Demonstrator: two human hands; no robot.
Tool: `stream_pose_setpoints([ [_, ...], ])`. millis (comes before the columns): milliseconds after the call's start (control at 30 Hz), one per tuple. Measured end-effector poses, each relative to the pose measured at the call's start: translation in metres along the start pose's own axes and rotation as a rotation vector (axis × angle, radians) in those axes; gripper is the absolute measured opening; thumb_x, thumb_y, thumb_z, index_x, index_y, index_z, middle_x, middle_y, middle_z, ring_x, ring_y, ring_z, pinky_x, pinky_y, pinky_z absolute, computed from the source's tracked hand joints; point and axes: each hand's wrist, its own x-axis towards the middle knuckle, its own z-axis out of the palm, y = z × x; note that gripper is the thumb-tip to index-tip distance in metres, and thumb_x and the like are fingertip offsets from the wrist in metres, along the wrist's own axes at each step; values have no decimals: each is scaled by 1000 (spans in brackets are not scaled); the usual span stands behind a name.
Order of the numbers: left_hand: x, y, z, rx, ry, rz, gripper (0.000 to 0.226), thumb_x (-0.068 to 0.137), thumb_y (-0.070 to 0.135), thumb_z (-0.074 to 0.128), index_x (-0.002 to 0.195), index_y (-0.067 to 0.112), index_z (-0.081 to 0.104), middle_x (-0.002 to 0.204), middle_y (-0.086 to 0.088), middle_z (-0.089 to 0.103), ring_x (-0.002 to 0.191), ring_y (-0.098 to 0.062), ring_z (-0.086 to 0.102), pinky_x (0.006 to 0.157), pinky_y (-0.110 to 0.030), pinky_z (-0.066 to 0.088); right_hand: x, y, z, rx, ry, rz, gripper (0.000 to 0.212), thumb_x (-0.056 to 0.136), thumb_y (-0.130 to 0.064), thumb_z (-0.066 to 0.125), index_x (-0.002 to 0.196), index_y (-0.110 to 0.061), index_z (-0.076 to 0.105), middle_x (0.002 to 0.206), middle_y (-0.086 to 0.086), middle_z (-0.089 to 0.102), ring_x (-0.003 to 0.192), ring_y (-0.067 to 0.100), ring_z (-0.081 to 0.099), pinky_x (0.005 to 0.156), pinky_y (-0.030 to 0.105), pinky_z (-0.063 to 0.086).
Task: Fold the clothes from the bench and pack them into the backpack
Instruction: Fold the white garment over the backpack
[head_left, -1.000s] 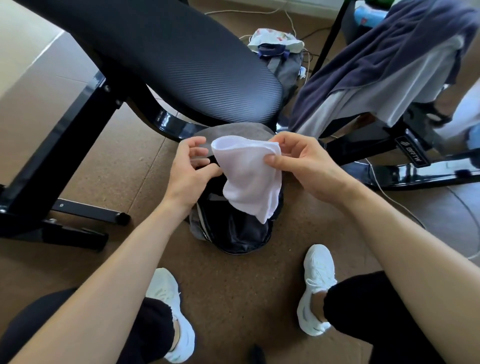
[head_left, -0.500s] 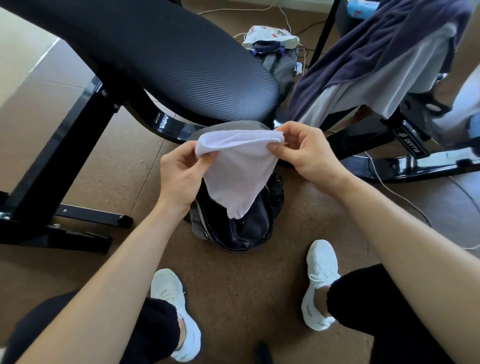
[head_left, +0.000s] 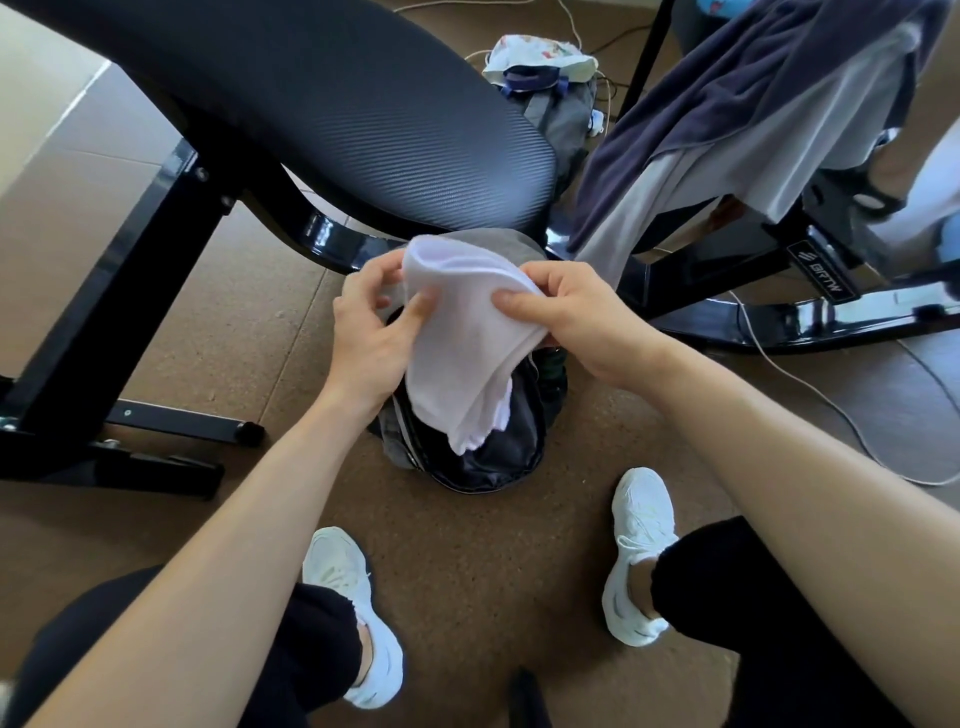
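Observation:
A small white garment hangs folded over the open mouth of a dark grey backpack that stands on the floor between my feet. My left hand pinches the garment's left side with thumb and fingers. My right hand grips its upper right edge, thumb on top. The cloth's lower tip dangles into the backpack's opening. A dark blue garment and a light grey one lie draped over the bench frame at the upper right.
The black padded bench seat slopes across the upper left, its black metal legs on the brown floor. Another grey bag with a printed cloth sits behind it. A white cable runs along the floor at right. My white shoes flank the backpack.
Both hands have brought the white garment's top edges closer together and lowered it a little toward the backpack's opening; the cloth now hangs narrower and more bunched.

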Motion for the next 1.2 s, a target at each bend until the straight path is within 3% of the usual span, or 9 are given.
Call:
stream_pose_setpoints([
  [67, -4, -2, 3, -5, -5, -123, 30, 93, 26, 73, 119, 34, 61, 121, 2, 61, 105, -6, 58, 88, -16, 47, 0, -5, 2, 170, 4, 58, 33, 101, -17, 61, 117, 12, 59, 96, 13, 66, 84, 19, 67, 75, 33, 61],
  [200, -16, -7, 16, -66, -191, -397, 13, 94, 15, 65, 102, 26, 66, 104, -3, 69, 96, -19, 65, 79, -29, 51, -1, -11, -2, 381, 101, 132, 15, 104, -20, 55, 107, -8, 63, 89, 7, 65, 84, 20, 67, 83, 43, 60],
  [267, -22, -9, 23, -85, -353, -498, 14, 90, 21, 62, 102, 26, 69, 111, -5, 72, 101, -19, 68, 84, -32, 51, -3, -13, -7, 486, 180, 150, 15, 104, -21, 54, 106, -10, 64, 88, 6, 65, 82, 20, 67, 81, 42, 61],
  [367, -33, -16, 34, -78, -550, -468, 34, 79, 22, 60, 112, 24, 69, 118, -1, 72, 109, -12, 66, 88, -29, 49, -6, -16, -16, 605, 263, 163, 19, 103, -23, 55, 111, -9, 65, 87, 6, 67, 76, 18, 69, 83, 43, 60],
  [500, -41, -28, 44, -56, -637, -366, 35, 77, 17, 71, 112, 19, 70, 112, -7, 74, 106, -24, 71, 95, -36, 57, -10, -19, -26, 740, 317, 147, 25, 102, -22, 56, 118, -5, 63, 92, 9, 69, 81, 21, 70, 83, 42, 60],
  [667, -48, -35, 58, 39, -508, -278, 6, 91, 12, 76, 94, 9, 70, 93, -10, 76, 88, -19, 75, 84, -37, 60, -12, -19, -32, 832, 380, 110, 23, 103, -20, 55, 117, -2, 61, 99, 14, 64, 86, 24, 67, 72, 37, 61],
  [900, -44, -25, 58, -252, -359, -618, 29, 87, 19, 80, 71, 15, 57, 81, -5, 70, 87, -23, 72, 79, -35, 61, -10, -14, -49, 842, 554, 54, 30, 104, -19, 53, 126, 0, 59, 96, 14, 67, 77, 23, 71, 67, 35, 61],
  [1033, -44, -23, 54, -478, -468, -594, 16, 73, 4, 76, 80, 14, 65, 83, -1, 70, 91, -17, 69, 93, -37, 58, -8, -11, -57, 875, 626, 31, 34, 103, -16, 53, 131, 3, 57, 96, 16, 68, 78, 26, 71, 69, 36, 61],
  [1200, -44, -22, 52, -537, -433, -525, 20, 73, 5, 81, 82, 12, 65, 83, -2, 72, 88, -18, 70, 93, -35, 56, -7, -11, -67, 948, 673, 10, 31, 103, -13, 53, 130, 3, 57, 95, 18, 67, 80, 28, 70, 69, 37, 61],
])
